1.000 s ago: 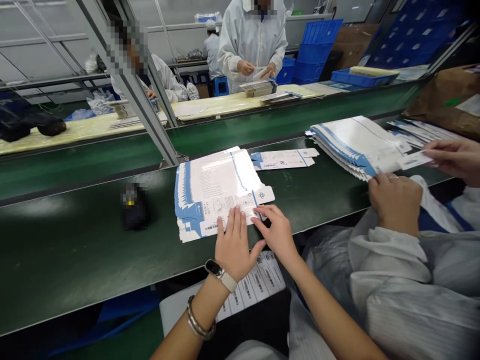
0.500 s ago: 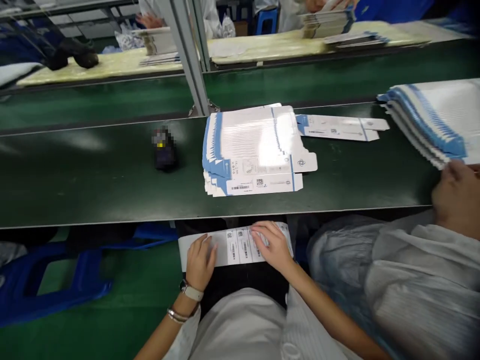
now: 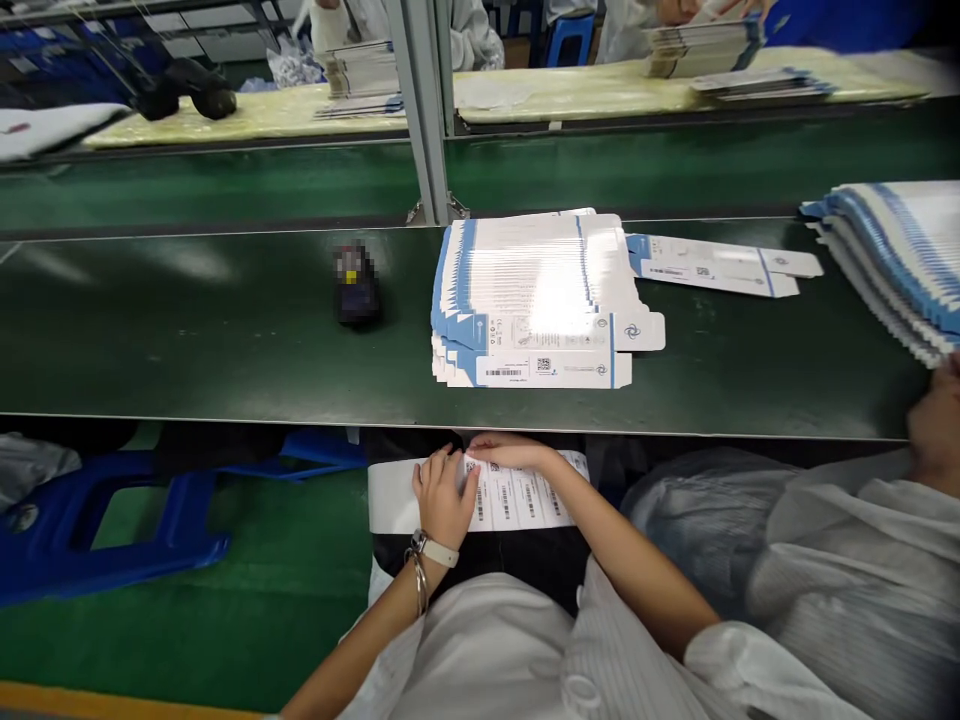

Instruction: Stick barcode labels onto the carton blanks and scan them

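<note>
A strip of white printed labels (image 3: 529, 502) lies across my lap on dark cloth, its left end blank. My left hand (image 3: 445, 500) rests on the blank part near the first label, fingers stretched out and slightly apart. My right hand (image 3: 510, 452) reaches across the strip from the right, its fingers pinched together at the upper edge of the leftmost visible label, close to my left fingertips. Whether a label's corner has lifted there is too small to tell. On the bench ahead lies a fanned stack of flat white-and-blue cartons (image 3: 525, 290).
A single flat carton (image 3: 720, 265) lies right of the stack. A small dark object (image 3: 358, 285), partly blurred out, sits on the green bench (image 3: 225, 350). At right, a co-worker's hand (image 3: 936, 420) touches another carton pile (image 3: 900, 260). A blue stool (image 3: 172, 510) stands at left.
My right hand has moved left along the labels to beside my left hand, its fingers now pinched. My left hand has shifted slightly right on the strip. The view has turned a little left.
</note>
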